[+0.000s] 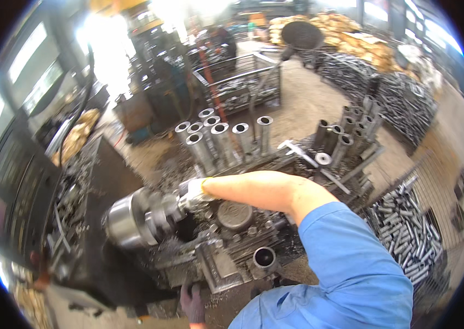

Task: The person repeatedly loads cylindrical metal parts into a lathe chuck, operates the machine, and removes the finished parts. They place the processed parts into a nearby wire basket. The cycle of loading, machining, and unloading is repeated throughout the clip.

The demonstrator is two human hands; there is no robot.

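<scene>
A lathe's shiny metal chuck (129, 220) with stepped jaws (162, 215) is left of the middle. My right arm, in a blue sleeve, reaches across from the lower right. My right hand (193, 193), in a pale glove, is at the jaws; its fingers are mostly hidden, and whether it grips a workpiece does not show. Below, my left hand (192, 304), in a greyish-purple glove, has its fingers stretched up against the front edge of the lathe carriage (218, 266). A round metal tool-post top (235, 215) sits just right of my right hand.
Several upright metal tubes (220, 129) stand behind the lathe, with more tubes (343, 140) to the right. A caliper (314, 163) and a metal ring (323, 159) lie between them. Many short metal pieces (407, 230) lie at right. A wire crate (243, 82) stands farther back.
</scene>
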